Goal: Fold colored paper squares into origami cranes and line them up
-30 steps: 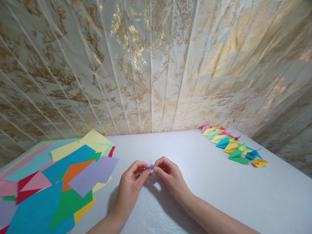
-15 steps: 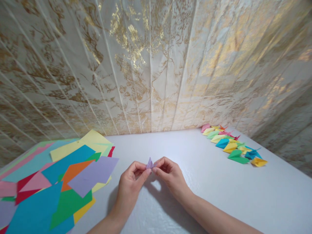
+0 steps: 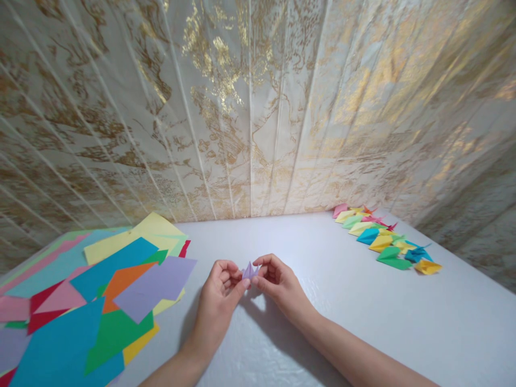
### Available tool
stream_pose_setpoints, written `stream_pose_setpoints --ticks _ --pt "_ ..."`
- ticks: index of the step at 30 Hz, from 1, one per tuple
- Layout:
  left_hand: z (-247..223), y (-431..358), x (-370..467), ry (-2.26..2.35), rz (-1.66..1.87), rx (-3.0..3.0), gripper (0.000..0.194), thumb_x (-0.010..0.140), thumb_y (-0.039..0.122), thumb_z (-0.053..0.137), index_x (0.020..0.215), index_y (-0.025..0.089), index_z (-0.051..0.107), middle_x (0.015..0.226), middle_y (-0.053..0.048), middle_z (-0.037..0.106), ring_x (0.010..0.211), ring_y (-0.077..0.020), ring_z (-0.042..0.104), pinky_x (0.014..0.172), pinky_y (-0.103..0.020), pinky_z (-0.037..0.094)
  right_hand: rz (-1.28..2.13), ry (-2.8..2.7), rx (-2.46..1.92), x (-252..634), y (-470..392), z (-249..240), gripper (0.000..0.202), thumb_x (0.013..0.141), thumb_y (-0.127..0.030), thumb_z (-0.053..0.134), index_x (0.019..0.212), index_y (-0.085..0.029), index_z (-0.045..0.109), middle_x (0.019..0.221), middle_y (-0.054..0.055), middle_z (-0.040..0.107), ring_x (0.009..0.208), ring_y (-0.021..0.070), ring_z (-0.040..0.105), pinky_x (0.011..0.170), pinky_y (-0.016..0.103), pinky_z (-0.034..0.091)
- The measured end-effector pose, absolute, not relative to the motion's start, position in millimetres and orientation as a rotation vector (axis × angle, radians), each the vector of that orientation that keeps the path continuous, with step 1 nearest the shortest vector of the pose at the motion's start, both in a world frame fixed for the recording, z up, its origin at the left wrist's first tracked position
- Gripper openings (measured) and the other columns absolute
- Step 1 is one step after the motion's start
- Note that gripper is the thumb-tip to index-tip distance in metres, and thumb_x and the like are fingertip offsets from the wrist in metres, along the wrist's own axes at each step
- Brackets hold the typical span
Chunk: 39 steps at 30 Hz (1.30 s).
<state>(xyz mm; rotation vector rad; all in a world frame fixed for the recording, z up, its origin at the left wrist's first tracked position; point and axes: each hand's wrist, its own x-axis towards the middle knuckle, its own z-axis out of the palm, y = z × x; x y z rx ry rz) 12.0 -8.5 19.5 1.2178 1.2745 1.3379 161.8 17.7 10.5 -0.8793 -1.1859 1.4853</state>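
A small folded purple paper piece (image 3: 250, 271) is held over the white table between my two hands, its pointed tip upward. My left hand (image 3: 221, 293) pinches its left side between thumb and fingers. On the other side, my right hand (image 3: 280, 284) grips the right edge, where a thin point sticks up near the index finger. The fingertips partly cover the lower part of the paper.
Loose coloured sheets, with a purple one (image 3: 157, 287) on top, spread over the left of the white table (image 3: 363, 333). Several folded paper figures, among them a green one (image 3: 393, 259), line the back right. A gold-patterned curtain (image 3: 250, 134) hangs behind.
The fingers of both hands have shifted slightly on the purple paper. Its right point now stands apart from the middle tip, and the left fingers are a little more raised.
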Motion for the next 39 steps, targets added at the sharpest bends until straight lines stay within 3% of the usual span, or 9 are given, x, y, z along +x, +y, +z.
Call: stream_pose_setpoints --ticks 6,10,15,21,28,39 --pt "13.0 -12.2 9.5 1.292 1.205 1.45 0.023 0.087 0.036 0.064 0.097 0.026 0.046 0.085 0.004 0.061 0.084 -0.017 0.063 0.08 -0.029 0.049 1.526 -1.205 -0.911 163.7 20.4 6.7 0.031 0.064 -0.04 0.089 0.067 -0.018 0.068 0.061 -0.002 0.063 0.057 0.0116 0.05 0.06 0.028 0.036" --pt "13.7 -13.0 10.2 1.267 1.141 1.499 0.018 0.088 0.035 0.061 0.1 0.025 0.051 0.091 0.002 0.064 0.088 -0.0185 0.063 0.082 -0.029 0.047 1.558 -1.107 -0.838 163.6 18.4 14.7 0.032 0.061 -0.04 0.091 0.062 -0.018 0.067 0.065 0.001 0.066 0.063 0.0147 0.057 0.066 0.031 0.042" --pt "20.0 -13.3 13.4 1.261 0.99 1.591 0.027 0.089 0.042 0.058 0.072 0.022 0.056 0.068 0.005 0.05 0.067 -0.016 0.049 0.062 -0.024 0.038 1.621 -1.045 -0.796 161.7 13.7 24.6 0.032 0.061 -0.039 0.09 0.057 -0.018 0.066 0.063 0.001 0.066 0.063 0.0161 0.057 0.069 0.034 0.044" --pt "20.7 -15.9 13.0 1.27 0.996 1.613 0.029 0.087 0.038 0.058 0.064 0.022 0.051 0.065 0.005 0.045 0.065 -0.0156 0.045 0.061 -0.024 0.034 1.649 -1.018 -0.841 162.8 12.7 17.2 0.032 0.066 -0.042 0.087 0.059 -0.017 0.068 0.063 0.002 0.065 0.064 0.0159 0.055 0.067 0.03 0.04" --pt "22.1 -19.7 13.5 1.186 0.928 1.584 0.039 0.097 0.048 0.045 0.079 0.02 0.065 0.08 -0.001 0.065 0.08 -0.0211 0.06 0.074 -0.027 0.041 1.67 -1.061 -0.811 164.3 15.3 17.6 0.039 0.071 -0.046 0.082 0.058 -0.017 0.06 0.054 -0.001 0.058 0.053 0.0128 0.049 0.058 0.029 0.036" --pt "24.1 -19.7 15.4 1.207 0.979 1.588 0.039 0.096 0.045 0.048 0.073 0.02 0.066 0.072 0.0 0.062 0.072 -0.019 0.058 0.068 -0.025 0.041 1.678 -1.014 -0.749 160.9 13.1 17.8 0.039 0.073 -0.045 0.08 0.059 -0.018 0.057 0.053 -0.002 0.056 0.049 0.0129 0.049 0.054 0.029 0.037"
